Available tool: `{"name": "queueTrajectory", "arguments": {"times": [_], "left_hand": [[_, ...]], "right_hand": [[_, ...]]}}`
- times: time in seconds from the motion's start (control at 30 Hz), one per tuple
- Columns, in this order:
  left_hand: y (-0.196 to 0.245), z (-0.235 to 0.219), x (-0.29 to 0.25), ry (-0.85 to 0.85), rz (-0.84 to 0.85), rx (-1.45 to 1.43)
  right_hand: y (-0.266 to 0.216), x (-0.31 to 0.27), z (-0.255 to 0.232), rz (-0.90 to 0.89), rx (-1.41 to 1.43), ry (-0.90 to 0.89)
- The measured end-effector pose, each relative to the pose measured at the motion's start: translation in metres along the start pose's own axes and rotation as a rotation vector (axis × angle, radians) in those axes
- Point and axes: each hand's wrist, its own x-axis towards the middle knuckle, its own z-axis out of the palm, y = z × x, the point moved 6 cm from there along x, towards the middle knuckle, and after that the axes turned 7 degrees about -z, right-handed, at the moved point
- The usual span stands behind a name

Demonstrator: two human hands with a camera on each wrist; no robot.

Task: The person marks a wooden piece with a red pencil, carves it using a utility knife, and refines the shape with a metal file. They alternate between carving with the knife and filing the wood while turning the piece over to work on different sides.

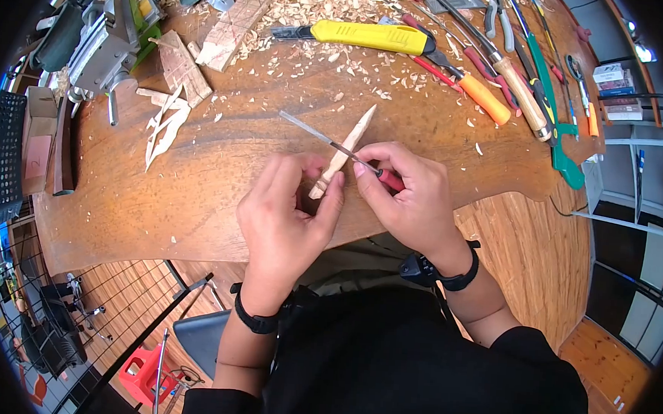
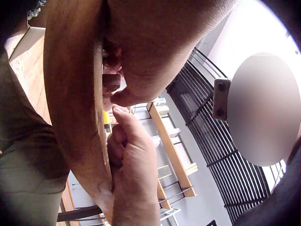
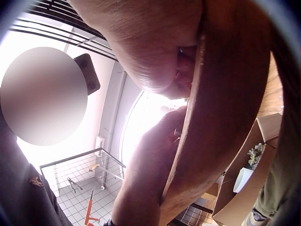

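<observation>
A pale carved wooden stick (image 1: 348,153), pointed at its upper end, slants above the table's near part. The left hand (image 1: 282,211) pinches its lower end between thumb and fingers. In the right hand (image 1: 412,193) is a thin file (image 1: 306,127) with a red handle (image 1: 391,180), gripped by thumb and curled fingers; its metal shaft crosses the stick. Both wrist views show the hands close together at the table edge (image 2: 101,117), the left hand (image 2: 155,47) large in its view, the right hand (image 3: 146,47) in the other. The stick's lower part is partly hidden by fingers.
Wood shavings (image 1: 313,8) cover the far part of the table. A yellow cutter (image 1: 368,35), an orange-handled tool (image 1: 484,99) and several other tools lie at the back right. A vise (image 1: 106,49) and wood pieces (image 1: 182,69) are at the left.
</observation>
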Motion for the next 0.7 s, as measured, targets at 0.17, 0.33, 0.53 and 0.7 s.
{"name": "queueTrajectory", "arguments": {"times": [0.17, 0.33, 0.53, 0.7], "left_hand": [[0.0031, 0.0007, 0.0005, -0.031, -0.006, 0.035], [0.0018, 0.0013, 0.0001, -0.012, 0.019, 0.043], [0.0031, 0.0000, 0.0005, -0.021, 0.022, 0.061], [0.0017, 0.0008, 0.0000, -0.022, 0.010, 0.037]], "right_hand": [[0.0003, 0.0000, -0.0001, 0.002, 0.009, 0.005], [0.0001, 0.0001, -0.0001, -0.005, 0.007, 0.001], [0.0001, -0.0001, -0.0001, -0.009, -0.007, 0.004], [0.0001, -0.0003, -0.0001, -0.001, -0.003, 0.001]]}}
